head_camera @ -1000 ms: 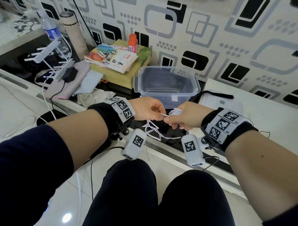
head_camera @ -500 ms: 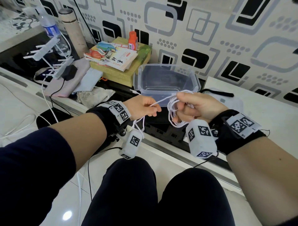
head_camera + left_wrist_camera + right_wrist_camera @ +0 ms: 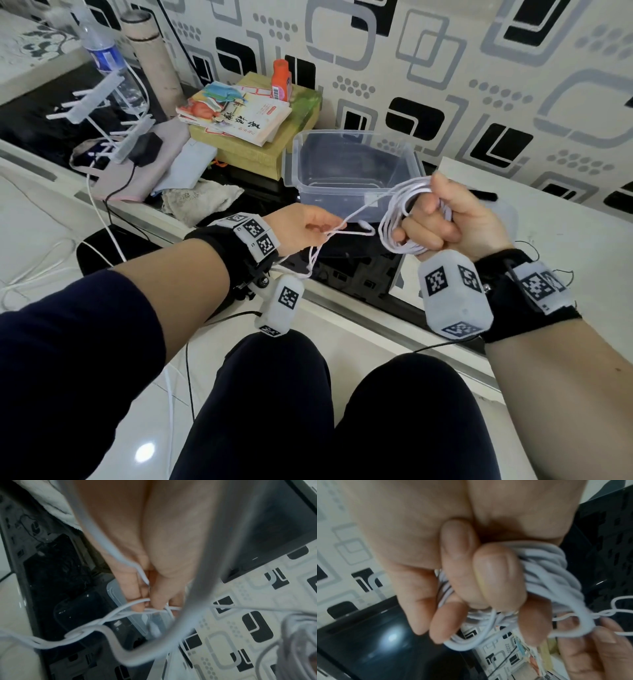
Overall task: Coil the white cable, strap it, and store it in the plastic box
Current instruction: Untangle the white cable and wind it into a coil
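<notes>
My right hand (image 3: 442, 219) grips a bundle of several loops of the white cable (image 3: 394, 219) (image 3: 544, 574), fingers curled round the coil. My left hand (image 3: 308, 229) (image 3: 150, 599) pinches the loose end of the cable, which runs taut across to the coil, with slack strands hanging below the left wrist. The clear plastic box (image 3: 352, 171) stands open and empty just behind both hands on the dark counter. A black strap (image 3: 483, 196) lies on the white surface behind the right hand, mostly hidden by it.
A stack of books (image 3: 236, 116) on a yellow-green box, an orange bottle (image 3: 281, 80), a water bottle (image 3: 102, 54), a tall flask (image 3: 154, 61), a white rack (image 3: 99, 102), cloths and cables crowd the counter to the left. My knees are below the counter edge.
My right hand has risen and turned, lifting the coil up beside the box. The hands have moved apart and the strand between them has drawn straighter.
</notes>
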